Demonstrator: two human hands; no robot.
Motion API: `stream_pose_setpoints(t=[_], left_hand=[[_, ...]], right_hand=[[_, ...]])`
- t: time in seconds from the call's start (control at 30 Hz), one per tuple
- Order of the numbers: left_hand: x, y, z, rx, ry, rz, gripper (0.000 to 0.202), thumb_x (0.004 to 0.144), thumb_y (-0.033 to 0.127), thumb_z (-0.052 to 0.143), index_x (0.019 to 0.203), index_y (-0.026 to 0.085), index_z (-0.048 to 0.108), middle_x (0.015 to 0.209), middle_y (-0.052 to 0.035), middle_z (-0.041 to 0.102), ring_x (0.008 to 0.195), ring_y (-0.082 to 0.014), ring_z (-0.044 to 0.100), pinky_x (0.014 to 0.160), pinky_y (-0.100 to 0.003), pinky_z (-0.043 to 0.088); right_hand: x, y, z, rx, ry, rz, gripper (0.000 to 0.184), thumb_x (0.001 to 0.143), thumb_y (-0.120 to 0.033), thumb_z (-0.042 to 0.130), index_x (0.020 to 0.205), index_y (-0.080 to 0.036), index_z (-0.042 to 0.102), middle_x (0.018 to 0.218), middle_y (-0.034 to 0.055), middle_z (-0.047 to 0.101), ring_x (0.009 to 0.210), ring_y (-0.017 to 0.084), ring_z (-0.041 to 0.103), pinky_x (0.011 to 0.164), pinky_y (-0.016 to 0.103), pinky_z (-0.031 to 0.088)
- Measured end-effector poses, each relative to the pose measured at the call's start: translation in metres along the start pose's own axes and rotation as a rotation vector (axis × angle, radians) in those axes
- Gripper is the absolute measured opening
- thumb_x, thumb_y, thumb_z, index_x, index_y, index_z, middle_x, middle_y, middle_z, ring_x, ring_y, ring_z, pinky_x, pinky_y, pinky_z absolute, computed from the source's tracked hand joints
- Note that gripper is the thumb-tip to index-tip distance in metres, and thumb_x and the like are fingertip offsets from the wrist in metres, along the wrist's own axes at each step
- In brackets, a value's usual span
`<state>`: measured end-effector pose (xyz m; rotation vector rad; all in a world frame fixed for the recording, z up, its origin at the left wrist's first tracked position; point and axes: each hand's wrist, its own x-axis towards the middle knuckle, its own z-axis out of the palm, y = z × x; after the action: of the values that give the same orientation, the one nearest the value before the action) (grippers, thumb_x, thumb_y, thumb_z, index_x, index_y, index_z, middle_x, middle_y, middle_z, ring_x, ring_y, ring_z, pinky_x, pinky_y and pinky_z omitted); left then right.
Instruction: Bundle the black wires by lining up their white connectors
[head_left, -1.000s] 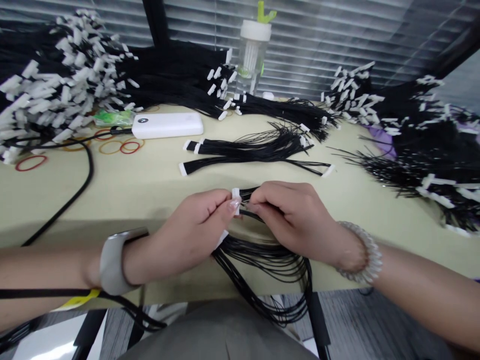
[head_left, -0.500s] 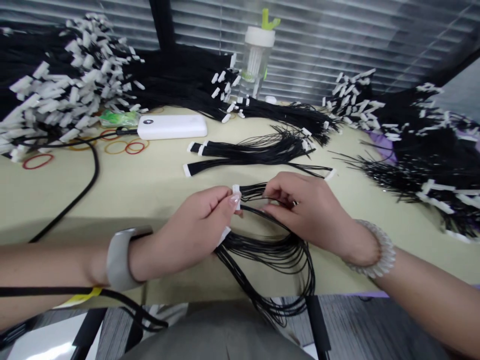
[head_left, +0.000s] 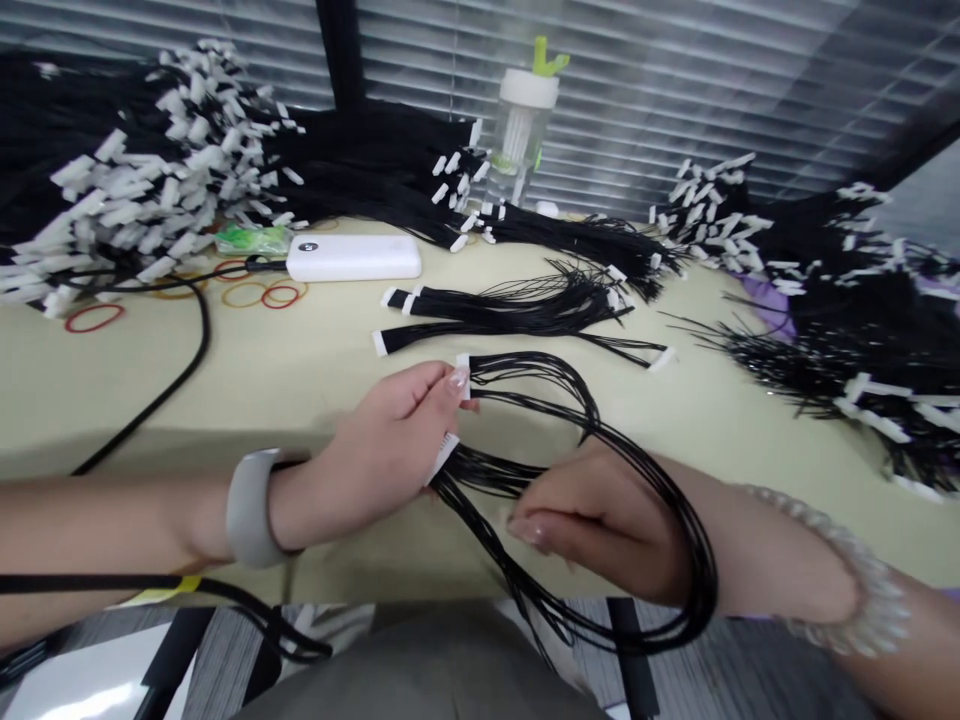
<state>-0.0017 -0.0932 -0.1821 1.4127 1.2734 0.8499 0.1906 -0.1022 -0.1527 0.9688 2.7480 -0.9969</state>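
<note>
My left hand (head_left: pixel 390 440) pinches a small white connector (head_left: pixel 463 374) between thumb and forefinger, and a second white connector (head_left: pixel 442 458) shows below my palm. A looped bundle of thin black wires (head_left: pixel 645 500) runs from both connectors round my right hand. My right hand (head_left: pixel 592 520) sits low at the table's front edge, fingers closed on the lower strands of the loop. A grey watch is on my left wrist and a clear coiled band on my right wrist.
Finished black wire bundles (head_left: pixel 510 300) with white ends lie mid-table. Large heaps of the same harnesses fill the left (head_left: pixel 135 200) and right (head_left: pixel 847 300) sides. A white power bank (head_left: pixel 354 258), rubber bands (head_left: pixel 255 294), a black cable (head_left: pixel 172 370) and a water bottle (head_left: pixel 525 130) stand behind.
My right hand left the connector and slid down and toward me along the wires, stretching the loop wider. My left hand kept its pinch and barely moved.
</note>
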Motion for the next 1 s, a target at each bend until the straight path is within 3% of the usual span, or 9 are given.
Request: stream_pose_setpoints(t=[0.23, 0.43, 0.77, 1.0], left_hand=[[0.000, 0.001, 0.000, 0.124, 0.036, 0.096, 0.032, 0.085, 0.037, 0.034, 0.061, 0.018, 0.038, 0.048, 0.0063, 0.036, 0.041, -0.0069, 0.032, 0.040, -0.018, 0.029], [0.001, 0.000, 0.000, 0.131, 0.025, 0.133, 0.029, 0.086, 0.035, 0.034, 0.062, 0.018, 0.039, 0.051, 0.0063, 0.035, 0.045, -0.0074, 0.031, 0.045, -0.019, 0.031], [0.000, -0.001, 0.000, 0.131, -0.007, 0.133, 0.028, 0.086, 0.034, 0.033, 0.064, 0.018, 0.040, 0.052, 0.0068, 0.035, 0.046, -0.0075, 0.030, 0.050, -0.020, 0.034], [0.001, -0.001, 0.000, 0.151, 0.005, 0.166, 0.028, 0.087, 0.030, 0.034, 0.063, 0.018, 0.040, 0.055, 0.0065, 0.034, 0.048, -0.0072, 0.029, 0.052, -0.019, 0.032]], right_hand=[[0.022, -0.004, 0.018, 0.076, 0.172, -0.032, 0.034, 0.088, -0.028, 0.030, 0.058, -0.012, 0.038, 0.051, -0.0047, 0.041, 0.047, 0.001, 0.030, 0.046, 0.015, 0.023], [0.023, -0.007, 0.021, 0.010, 0.234, -0.045, 0.030, 0.084, -0.023, 0.036, 0.057, -0.012, 0.036, 0.049, -0.0052, 0.034, 0.047, 0.001, 0.025, 0.046, 0.016, 0.020], [0.025, -0.009, 0.019, 0.018, 0.244, -0.011, 0.022, 0.080, -0.018, 0.038, 0.058, -0.013, 0.035, 0.049, -0.0056, 0.028, 0.047, 0.002, 0.020, 0.044, 0.016, 0.017], [0.025, -0.008, 0.016, -0.011, 0.174, -0.037, 0.020, 0.079, -0.016, 0.037, 0.059, -0.013, 0.039, 0.050, -0.0059, 0.034, 0.047, 0.001, 0.025, 0.046, 0.015, 0.020]])
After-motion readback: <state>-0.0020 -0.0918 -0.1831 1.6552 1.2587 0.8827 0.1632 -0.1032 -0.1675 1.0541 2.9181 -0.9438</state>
